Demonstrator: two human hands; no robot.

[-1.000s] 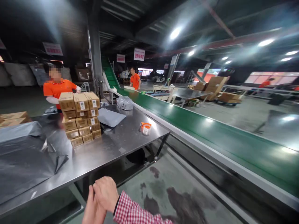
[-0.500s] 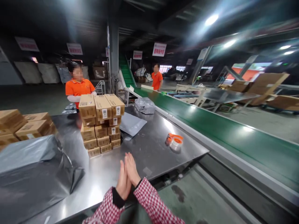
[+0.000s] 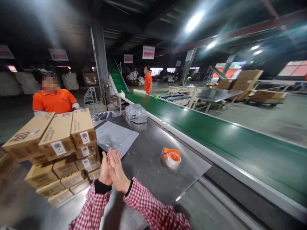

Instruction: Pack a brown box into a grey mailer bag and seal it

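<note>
While the two hands meet palm to palm above the near part of the steel table (image 3: pixel 148 150), neither one holds anything. The left hand (image 3: pixel 105 169) lies behind, mostly covered, its fingers straight and close together; the right hand (image 3: pixel 118 171) presses flat against it, fingers stretched out and slightly fanned at the tips. Both wrists come out of red-and-white checked sleeves (image 3: pixel 148 204) with dark cuffs.

Just to the left of the hands stands a stack of cardboard boxes (image 3: pixel 59 150), several layers high, with small white labels on the ends that face the camera (the print is too small to read). The top layer is three long boxes side by side. Nearest the hands are the lower boxes at the stack's right corner.

Beyond the fingertips a flat grey plastic mailer bag (image 3: pixel 115 137) lies on the table, and further back a crumpled silvery bag (image 3: pixel 136 113) sits near the table's far edge. To the right of the hands, well apart from them, an orange tape dispenser (image 3: pixel 171 156) with a roll of clear tape rests on the steel.

Along the right side of the table runs a green conveyor belt (image 3: pixel 216 134). A person in an orange shirt (image 3: pixel 54 100) stands behind the box stack, and another person in orange (image 3: pixel 148 80) stands far off beside the belt.
</note>
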